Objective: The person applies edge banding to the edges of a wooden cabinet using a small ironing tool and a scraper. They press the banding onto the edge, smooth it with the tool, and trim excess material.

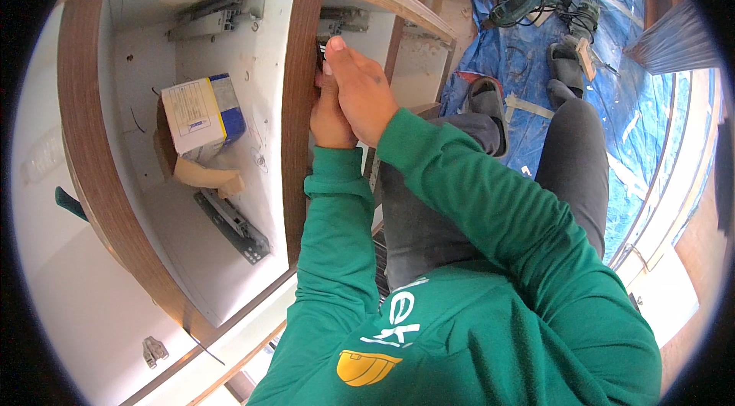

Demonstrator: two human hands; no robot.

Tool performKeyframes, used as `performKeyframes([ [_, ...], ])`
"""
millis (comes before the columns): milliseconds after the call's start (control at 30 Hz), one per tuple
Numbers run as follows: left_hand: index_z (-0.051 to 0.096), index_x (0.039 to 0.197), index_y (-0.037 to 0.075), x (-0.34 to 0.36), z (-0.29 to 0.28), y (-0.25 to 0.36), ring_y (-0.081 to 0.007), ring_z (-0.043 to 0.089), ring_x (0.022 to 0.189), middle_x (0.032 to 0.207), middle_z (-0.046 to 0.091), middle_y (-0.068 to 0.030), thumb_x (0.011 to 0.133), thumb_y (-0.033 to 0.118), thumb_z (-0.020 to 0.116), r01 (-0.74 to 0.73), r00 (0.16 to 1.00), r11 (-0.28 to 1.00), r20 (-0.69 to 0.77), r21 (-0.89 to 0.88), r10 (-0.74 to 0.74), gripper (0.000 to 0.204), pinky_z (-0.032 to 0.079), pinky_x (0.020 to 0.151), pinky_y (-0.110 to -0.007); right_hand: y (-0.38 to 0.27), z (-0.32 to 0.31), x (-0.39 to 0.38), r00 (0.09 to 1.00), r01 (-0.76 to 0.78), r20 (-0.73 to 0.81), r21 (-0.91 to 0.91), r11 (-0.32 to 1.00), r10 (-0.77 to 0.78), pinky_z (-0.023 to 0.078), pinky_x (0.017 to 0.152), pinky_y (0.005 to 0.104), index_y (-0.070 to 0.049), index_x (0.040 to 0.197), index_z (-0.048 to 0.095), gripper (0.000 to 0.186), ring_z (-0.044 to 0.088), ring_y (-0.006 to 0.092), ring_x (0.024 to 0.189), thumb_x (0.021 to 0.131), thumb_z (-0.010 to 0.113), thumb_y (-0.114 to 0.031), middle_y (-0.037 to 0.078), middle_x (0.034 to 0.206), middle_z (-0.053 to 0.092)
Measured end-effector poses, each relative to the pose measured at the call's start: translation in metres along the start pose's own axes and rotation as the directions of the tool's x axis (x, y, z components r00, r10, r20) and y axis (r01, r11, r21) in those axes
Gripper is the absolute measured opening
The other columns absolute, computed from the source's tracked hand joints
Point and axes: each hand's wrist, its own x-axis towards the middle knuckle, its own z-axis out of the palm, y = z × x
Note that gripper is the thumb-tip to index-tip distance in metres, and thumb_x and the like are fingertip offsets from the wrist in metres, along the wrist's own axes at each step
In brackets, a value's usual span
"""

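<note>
My right hand (pixel 360 92) is closed over my left hand (pixel 329 119) at the inner edge of the brown wooden cabinet upright (pixel 301 169). A small dark, shiny item (pixel 322 54) shows between my fingers and the upright; what it is, and whether both hands grip it, is hidden. A metal drawer runner (pixel 344 17) is mounted just above my hands.
The left compartment holds a cardboard box (pixel 199 115) and metal runners (pixel 230 222). A metal hinge (pixel 153 352) lies at lower left. To the right, power tools with cables (pixel 511 8) rest on blue sheeting (pixel 551 146) beside my sandalled feet (pixel 490 100).
</note>
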Motion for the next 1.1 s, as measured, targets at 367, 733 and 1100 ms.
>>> performKeyframes([
  [367,0.049,0.141,0.005,0.0,0.001,0.014,-0.0192,0.057,0.115,0.13,0.057,-0.0071,0.106,0.044,0.046,0.275,0.96,0.943,0.101,-0.189,-0.26,0.052,0.047,0.096,-0.032,0.0,0.009,0.005,0.999,-0.005,-0.05,0.039,0.999,0.007,0.047,0.088,0.032,0.005,0.114,0.064,0.055,0.058,0.0169,0.096,0.106,0.044,-0.045,0.009,0.102,0.067],
  [733,0.049,0.133,0.014,-0.028,-0.004,-0.012,-0.0167,0.062,0.104,0.118,0.06,-0.0013,0.102,0.021,0.057,0.201,0.98,0.861,0.108,-0.467,-0.17,0.032,0.052,0.091,-0.036,0.001,0.009,0.002,0.992,-0.104,-0.066,-0.001,0.995,0.104,0.043,0.062,0.0288,-0.007,0.09,0.057,0.044,0.047,0.0113,0.068,0.106,0.041,-0.045,0.001,0.077,0.054],
  [1100,0.056,0.125,0.008,-0.022,-0.006,0.005,-0.0184,0.063,0.104,0.113,0.064,-0.0075,0.104,0.025,0.051,0.218,0.975,0.915,0.117,-0.339,-0.189,0.027,0.052,0.089,-0.034,0.0,0.014,0.005,0.989,0.031,-0.132,-0.258,0.966,-0.067,0.046,0.075,0.0364,0.002,0.101,0.06,0.053,0.053,0.0226,0.08,0.106,0.038,-0.046,0.013,0.09,0.06],
])
